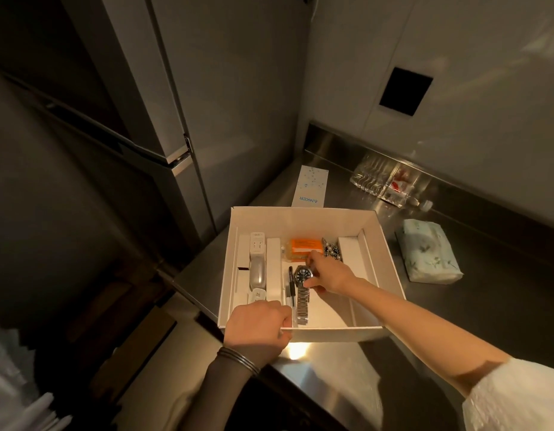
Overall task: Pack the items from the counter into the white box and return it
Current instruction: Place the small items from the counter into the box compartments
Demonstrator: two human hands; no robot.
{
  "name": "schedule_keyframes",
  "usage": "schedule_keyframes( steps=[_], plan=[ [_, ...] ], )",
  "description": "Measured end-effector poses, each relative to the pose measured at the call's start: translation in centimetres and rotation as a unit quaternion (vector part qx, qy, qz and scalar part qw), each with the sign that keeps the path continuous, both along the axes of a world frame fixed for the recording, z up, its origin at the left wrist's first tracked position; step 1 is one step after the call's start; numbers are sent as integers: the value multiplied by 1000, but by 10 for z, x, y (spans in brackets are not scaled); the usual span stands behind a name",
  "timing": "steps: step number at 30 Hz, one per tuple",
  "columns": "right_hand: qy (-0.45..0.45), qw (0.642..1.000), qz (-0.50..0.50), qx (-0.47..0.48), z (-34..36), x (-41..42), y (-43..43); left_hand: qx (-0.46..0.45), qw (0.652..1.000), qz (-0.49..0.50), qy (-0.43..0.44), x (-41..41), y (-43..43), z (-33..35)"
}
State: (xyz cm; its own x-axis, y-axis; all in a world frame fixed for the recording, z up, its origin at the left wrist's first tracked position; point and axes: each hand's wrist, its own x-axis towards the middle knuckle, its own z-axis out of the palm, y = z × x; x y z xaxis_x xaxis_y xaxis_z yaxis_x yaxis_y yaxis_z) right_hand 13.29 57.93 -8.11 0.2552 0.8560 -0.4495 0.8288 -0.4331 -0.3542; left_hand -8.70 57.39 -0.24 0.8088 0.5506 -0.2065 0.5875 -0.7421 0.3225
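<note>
The open white box (303, 217) sits on the steel counter (502, 312) near its left edge. Inside lie a silver wristwatch (302, 301), a black pen (291, 286), an orange-labelled bottle (302, 247), a beaded piece of jewellery (331, 249), a white charger plug (257, 243) and a silver mouse (257, 275). My right hand (330, 275) reaches into the box, fingers pinching the watch's dial. My left hand (258, 326) grips the box's near-left rim.
A white Anker sleeve (310, 186) lies behind the box. A clear plastic bottle (386, 183) lies at the back by the wall. A pale blue tissue pack (429, 250) rests right of the box. A tall grey fridge (164, 98) stands at left.
</note>
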Motion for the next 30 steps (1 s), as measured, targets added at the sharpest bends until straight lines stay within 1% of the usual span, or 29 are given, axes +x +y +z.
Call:
schedule_keyframes(
  steps=[3,7,11,14,16,21,23,25,26,28,30],
  plan=[
    [-18,1000,-1,-17,-1,-2,-2,-5,1000,-1,-3,0,1,0],
    [43,999,5,-23,0,-8,-5,-4,1000,-4,0,1,1,1],
    [55,998,22,-33,0,-11,-9,-5,1000,-13,6,2,1,0],
    [76,996,31,-39,13,-12,-10,-13,1000,-23,11,4,2,-2],
    [86,996,27,-10,32,-9,-13,-22,999,-29,16,8,2,-4],
    [123,983,-39,129,106,33,-58,-15,998,-59,18,27,-5,-6],
    [78,977,-74,183,129,60,-92,0,998,-68,17,36,-11,-7],
    [40,971,-117,205,135,87,-126,22,997,-72,10,44,-17,-8],
    [31,974,-129,185,131,98,-141,34,997,-70,8,47,-20,-9],
    [18,988,-117,94,109,115,-163,50,997,-62,6,51,-23,-10],
    [38,995,-92,28,78,121,-176,60,997,-51,10,53,-24,-11]
  ],
)
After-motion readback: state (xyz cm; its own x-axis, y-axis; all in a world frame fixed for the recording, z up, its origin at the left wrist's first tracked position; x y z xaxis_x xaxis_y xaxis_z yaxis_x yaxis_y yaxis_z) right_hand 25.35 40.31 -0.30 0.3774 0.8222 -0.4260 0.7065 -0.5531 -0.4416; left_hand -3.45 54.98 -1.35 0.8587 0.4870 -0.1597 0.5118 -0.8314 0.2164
